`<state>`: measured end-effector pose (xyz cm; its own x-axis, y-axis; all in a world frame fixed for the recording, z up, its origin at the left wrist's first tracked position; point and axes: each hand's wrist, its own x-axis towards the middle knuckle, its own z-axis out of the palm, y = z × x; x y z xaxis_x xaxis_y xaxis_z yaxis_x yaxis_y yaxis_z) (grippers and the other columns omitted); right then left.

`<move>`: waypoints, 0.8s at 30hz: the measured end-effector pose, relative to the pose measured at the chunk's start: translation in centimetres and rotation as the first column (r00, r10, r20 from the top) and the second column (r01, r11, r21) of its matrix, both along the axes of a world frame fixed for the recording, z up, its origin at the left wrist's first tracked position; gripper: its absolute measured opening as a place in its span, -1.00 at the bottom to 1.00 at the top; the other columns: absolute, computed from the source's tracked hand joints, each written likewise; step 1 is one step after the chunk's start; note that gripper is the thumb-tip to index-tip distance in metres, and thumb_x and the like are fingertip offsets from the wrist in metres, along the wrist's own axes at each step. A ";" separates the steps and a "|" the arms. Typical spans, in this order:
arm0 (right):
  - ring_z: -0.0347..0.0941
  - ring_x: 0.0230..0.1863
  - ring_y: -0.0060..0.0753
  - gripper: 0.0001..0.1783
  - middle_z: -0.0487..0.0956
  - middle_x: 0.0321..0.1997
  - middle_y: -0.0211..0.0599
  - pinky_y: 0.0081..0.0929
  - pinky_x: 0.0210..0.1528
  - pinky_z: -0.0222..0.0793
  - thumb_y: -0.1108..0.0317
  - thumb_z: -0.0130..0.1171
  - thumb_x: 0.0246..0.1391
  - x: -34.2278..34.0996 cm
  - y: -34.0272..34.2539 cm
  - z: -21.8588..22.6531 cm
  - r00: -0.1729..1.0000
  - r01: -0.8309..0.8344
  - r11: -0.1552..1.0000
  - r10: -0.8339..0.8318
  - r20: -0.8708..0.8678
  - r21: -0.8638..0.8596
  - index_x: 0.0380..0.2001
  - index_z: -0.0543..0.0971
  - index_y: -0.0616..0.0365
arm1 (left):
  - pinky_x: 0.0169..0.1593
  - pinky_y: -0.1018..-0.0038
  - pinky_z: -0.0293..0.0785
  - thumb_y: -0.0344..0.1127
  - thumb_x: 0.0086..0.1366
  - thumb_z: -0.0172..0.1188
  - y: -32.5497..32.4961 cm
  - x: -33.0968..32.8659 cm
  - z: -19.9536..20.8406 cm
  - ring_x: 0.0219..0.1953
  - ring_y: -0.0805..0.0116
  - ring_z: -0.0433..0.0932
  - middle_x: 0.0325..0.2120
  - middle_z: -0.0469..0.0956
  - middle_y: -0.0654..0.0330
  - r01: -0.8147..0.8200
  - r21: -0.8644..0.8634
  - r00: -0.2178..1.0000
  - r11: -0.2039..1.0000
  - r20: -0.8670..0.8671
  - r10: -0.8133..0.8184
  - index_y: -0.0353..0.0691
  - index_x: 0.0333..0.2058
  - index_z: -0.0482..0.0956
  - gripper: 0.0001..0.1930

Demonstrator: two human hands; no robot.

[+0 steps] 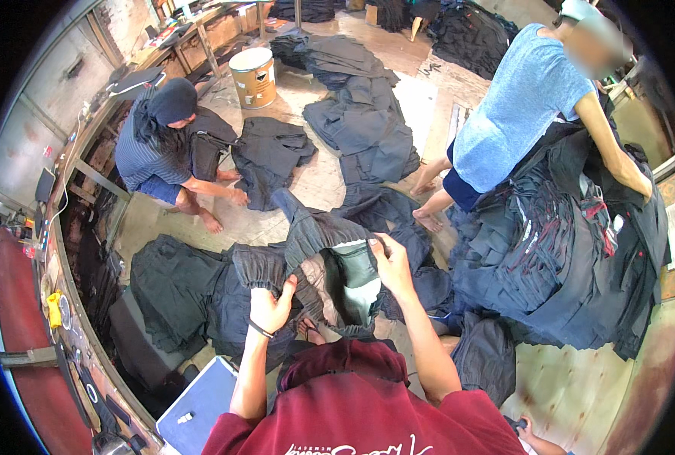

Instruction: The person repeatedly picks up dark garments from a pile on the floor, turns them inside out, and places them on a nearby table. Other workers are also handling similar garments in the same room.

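In front of my chest I hold a pair of dark grey trousers (318,235) with a gathered elastic waistband. The waist opening faces me, and a pale lining shows inside it. My left hand (273,307) is closed on the gathered edge at the left, thumb on top, with a dark band around the wrist. At the right, my right hand (392,265) grips the waistband's rim, stretching the opening wide. Part of each hand's fingers is hidden by the cloth. Beyond and below the trousers, more dark garments (174,284) lie heaped on the floor.
A crouching person (151,140) at the left handles dark garments. At the right, another person (504,114) bends over a large garment pile (534,265). A cardboard drum (253,80) stands farther back. Near my left side are a blue board (201,406) and a cluttered ledge (64,318).
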<state>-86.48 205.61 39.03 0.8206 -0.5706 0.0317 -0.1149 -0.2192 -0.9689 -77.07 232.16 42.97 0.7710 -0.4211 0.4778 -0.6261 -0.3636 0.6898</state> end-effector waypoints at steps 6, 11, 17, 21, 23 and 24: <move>0.18 -0.54 -0.61 -0.50 0.31 -0.65 -0.38 -0.40 -0.50 0.11 0.01 0.17 0.34 -0.1 -1.5 4.0 0.988 0.024 0.975 -0.056 -0.141 -0.220 -0.41 0.58 0.30 | 0.33 0.06 0.20 -0.28 0.28 0.32 1.3 -0.1 4.3 0.11 -0.23 0.46 -0.08 0.56 -0.17 0.131 0.015 0.967 0.991 -0.221 -0.125 -0.36 -0.11 0.61 -0.70; 0.07 -0.48 -0.70 -0.40 0.24 -0.57 -0.68 -0.50 -0.49 0.00 -0.03 0.08 0.43 0.2 0.5 3.8 0.998 -0.002 0.999 0.000 -0.059 -0.043 -0.58 0.37 0.24 | 0.34 0.09 0.19 -0.32 0.24 0.36 0.3 -3.0 5.4 0.17 -0.18 0.44 0.00 0.55 -0.12 0.167 0.129 0.986 0.978 -0.035 -0.163 -0.33 0.00 0.59 -0.62; 0.14 -0.48 -0.73 -0.49 0.30 -0.57 -0.70 -0.51 -0.49 0.06 0.05 0.13 0.40 0.4 2.2 4.0 1.000 0.030 0.998 -0.031 0.007 0.060 -0.47 0.56 0.30 | 0.13 0.06 0.36 -0.35 0.24 0.35 -1.0 -3.5 5.1 -0.09 -0.21 0.51 -0.22 0.57 -0.09 0.207 0.084 0.976 0.975 -0.083 -0.200 -0.33 -0.17 0.60 -0.76; 0.20 -0.47 -0.73 -0.57 0.38 -0.59 -0.53 -0.55 -0.46 0.15 0.09 0.17 0.37 0.7 3.2 4.7 0.989 0.021 0.999 -0.028 -0.144 -0.045 -0.30 0.66 0.32 | -0.09 0.06 0.45 -0.34 0.25 0.31 -1.7 -2.4 4.0 -0.25 -0.22 0.54 -0.34 0.57 -0.11 0.123 0.087 0.991 0.989 -0.069 -0.117 -0.33 -0.25 0.60 -0.82; 0.20 -0.51 -0.69 -0.58 0.38 -0.61 -0.46 -0.50 -0.49 0.12 0.11 0.18 0.37 0.9 3.5 5.0 0.992 0.039 0.992 -0.052 -0.111 -0.121 -0.33 0.65 0.32 | 0.31 0.06 0.22 -0.33 0.28 0.33 -1.7 -1.9 3.4 0.03 -0.22 0.47 -0.12 0.56 -0.14 0.157 0.095 0.964 0.983 -0.233 -0.132 -0.37 -0.12 0.59 -0.73; 0.21 -0.52 -0.66 -0.59 0.40 -0.61 -0.38 -0.48 -0.49 0.13 0.12 0.19 0.36 1.0 3.7 5.0 0.993 0.042 0.983 -0.060 -0.097 -0.180 -0.33 0.65 0.33 | 0.33 0.05 0.19 -0.33 0.29 0.33 -1.8 -1.6 2.9 0.06 -0.21 0.46 -0.11 0.56 -0.14 0.157 0.127 0.957 0.979 -0.264 -0.119 -0.37 -0.10 0.58 -0.72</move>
